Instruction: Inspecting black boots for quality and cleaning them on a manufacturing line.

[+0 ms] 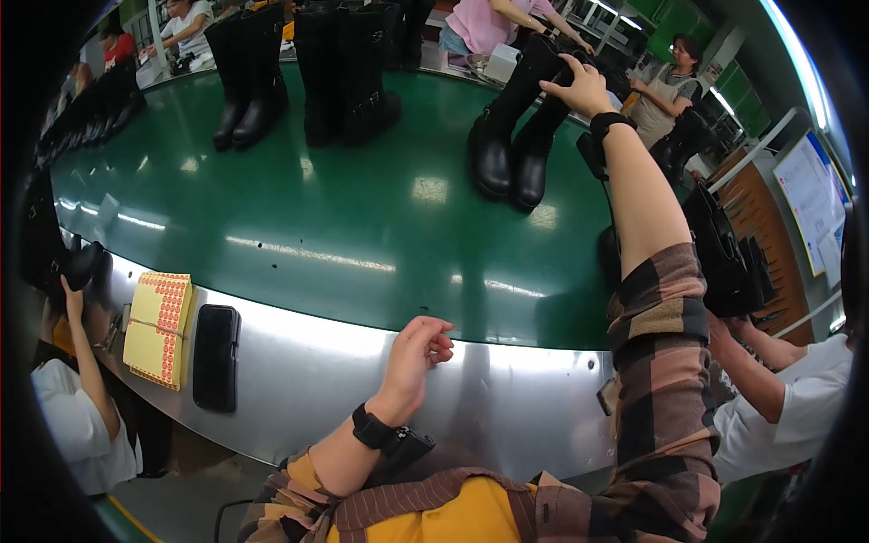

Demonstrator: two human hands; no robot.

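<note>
My right hand reaches far out to the upper right, at the tops of a pair of tall black boots. Its thumb and fingers are spread around the upper shaft of the right-hand boot. The left-hand boot stands upright beside it, a buckle strap at its ankle. Nearer to me, my left hand hovers over the metal edge of the table with its fingers curled in. Whether anything small is inside those fingers is hidden. Each wrist wears a black band with a small device.
More black boots stand on the green tabletop at the far side. On its metal rim lie a banded stack of yellow sticker sheets and a black phone. Co-workers handle boots at left, right and across.
</note>
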